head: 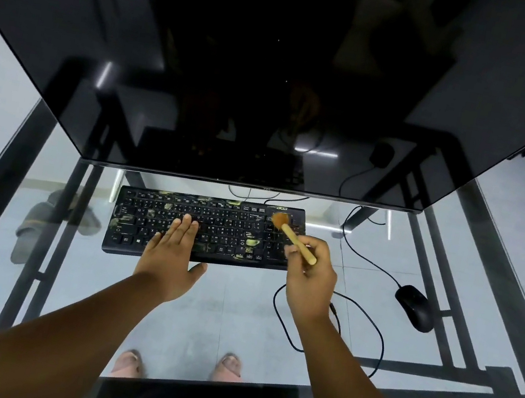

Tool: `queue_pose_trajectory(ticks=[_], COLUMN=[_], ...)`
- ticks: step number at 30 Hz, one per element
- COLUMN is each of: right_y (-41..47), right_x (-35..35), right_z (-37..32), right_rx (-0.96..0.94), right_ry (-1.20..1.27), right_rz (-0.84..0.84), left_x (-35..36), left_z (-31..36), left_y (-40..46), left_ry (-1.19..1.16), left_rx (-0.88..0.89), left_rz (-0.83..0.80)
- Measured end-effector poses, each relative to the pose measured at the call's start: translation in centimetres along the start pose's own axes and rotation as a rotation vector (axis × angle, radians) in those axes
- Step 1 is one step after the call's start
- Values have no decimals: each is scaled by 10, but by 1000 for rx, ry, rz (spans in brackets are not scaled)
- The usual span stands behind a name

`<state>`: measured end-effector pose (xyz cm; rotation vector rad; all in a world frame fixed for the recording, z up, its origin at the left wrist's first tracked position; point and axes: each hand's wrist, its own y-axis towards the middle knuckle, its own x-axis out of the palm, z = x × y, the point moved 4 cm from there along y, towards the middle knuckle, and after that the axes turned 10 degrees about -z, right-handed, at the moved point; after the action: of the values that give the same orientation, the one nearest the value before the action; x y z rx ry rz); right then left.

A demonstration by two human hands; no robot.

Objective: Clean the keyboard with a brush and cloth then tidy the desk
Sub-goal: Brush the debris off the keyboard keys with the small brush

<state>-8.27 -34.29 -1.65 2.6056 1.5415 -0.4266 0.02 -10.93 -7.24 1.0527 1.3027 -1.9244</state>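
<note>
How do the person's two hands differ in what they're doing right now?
The left hand lies flat and open, fingers extended on the keyboard; the right hand is closed in a grip around the brush. The left sits mid-keyboard; the right works at its right end. Both reach over the glass desk.

1. a keyboard (205,229) lies on a glass desk (236,305), just in front of the lower edge of a monitor (268,71) that rises behind it.
2. a person's left hand (171,255) rests flat on the keyboard's middle and near edge.
3. the right hand (311,273) is at the keyboard's right end, gripping a brush (293,237) whose bristles touch the far right corner of the keys.
4. a mouse (415,307) sits on the desk well to the right of the keyboard, its cable (368,261) running back toward the monitor.
5. a second cable (377,336) loops on the desk near the right wrist.
6. two feet (227,366) show through the glass, below the near edge.
</note>
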Motion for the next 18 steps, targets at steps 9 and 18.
queue_pose_trajectory(ticks=[9, 18], right_y=[1, -11], right_x=[86, 116], right_z=[-16, -21], right_rx=[79, 75], right_ry=[167, -179], right_rz=[-150, 97], left_x=[-8, -14], left_z=[-40, -102], left_y=[-10, -21], left_ry=[-19, -97], left_rx=[-38, -93], left_rz=[44, 69])
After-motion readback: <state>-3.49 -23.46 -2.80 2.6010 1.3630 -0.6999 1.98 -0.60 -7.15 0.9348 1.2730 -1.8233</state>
